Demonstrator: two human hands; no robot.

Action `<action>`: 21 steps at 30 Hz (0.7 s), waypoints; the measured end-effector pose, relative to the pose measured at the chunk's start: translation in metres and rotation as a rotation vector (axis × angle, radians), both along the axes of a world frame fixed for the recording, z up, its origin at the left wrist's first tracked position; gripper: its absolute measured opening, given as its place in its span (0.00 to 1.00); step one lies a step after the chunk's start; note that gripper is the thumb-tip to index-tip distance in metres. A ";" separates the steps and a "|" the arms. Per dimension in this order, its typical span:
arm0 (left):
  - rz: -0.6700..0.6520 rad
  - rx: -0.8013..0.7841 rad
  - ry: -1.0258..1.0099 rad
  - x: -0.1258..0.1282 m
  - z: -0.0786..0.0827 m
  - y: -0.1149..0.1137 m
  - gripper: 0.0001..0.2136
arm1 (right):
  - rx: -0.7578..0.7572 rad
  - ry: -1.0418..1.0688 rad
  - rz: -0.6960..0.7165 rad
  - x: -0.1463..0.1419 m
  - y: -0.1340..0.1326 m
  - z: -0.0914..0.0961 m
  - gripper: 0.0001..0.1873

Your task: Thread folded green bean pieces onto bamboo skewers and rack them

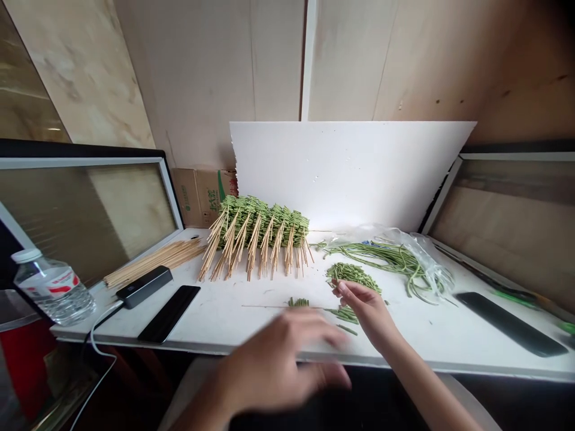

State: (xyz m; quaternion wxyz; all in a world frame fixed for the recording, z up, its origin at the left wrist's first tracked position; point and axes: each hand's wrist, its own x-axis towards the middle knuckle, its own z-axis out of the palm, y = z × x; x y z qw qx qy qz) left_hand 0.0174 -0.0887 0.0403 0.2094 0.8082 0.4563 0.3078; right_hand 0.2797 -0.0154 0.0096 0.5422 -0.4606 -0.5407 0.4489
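My left hand [287,359] is smeared by motion over the table's front edge. Its thumb and fingers are spread apart, and nothing shows between them. My right hand [363,299] is closed in a pinch at the near side of a pile of cut long bean pieces [354,274]; what its fingertips hold is too small to make out. Under that hand lie a few more loose bean pieces [345,313]. A thin skewer [260,307] lies flat on the table, and a short row of bean pieces [299,302] sits along it, partly behind my left hand.
Stacked skewers of beans [265,224] stand at the back, sticks toward me. Bare skewers [155,260], a black power bank [144,287], a phone [169,313] and a water bottle [54,290] are left. Whole long beans [390,254], a plastic bag [431,263] and a dark flat object [510,323] are right.
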 end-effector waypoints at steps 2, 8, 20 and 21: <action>0.085 -0.045 0.042 -0.017 -0.004 0.021 0.13 | -0.011 0.012 -0.011 0.001 0.001 0.002 0.24; 0.205 -0.166 0.196 -0.061 -0.048 0.079 0.13 | -0.022 -0.026 -0.002 0.001 0.000 0.006 0.24; 0.159 -0.032 0.230 -0.040 -0.058 0.075 0.09 | -0.031 0.133 0.083 0.002 -0.004 0.011 0.20; 0.168 -0.043 0.208 -0.042 -0.057 0.076 0.09 | -0.029 0.159 0.093 0.003 -0.004 0.013 0.19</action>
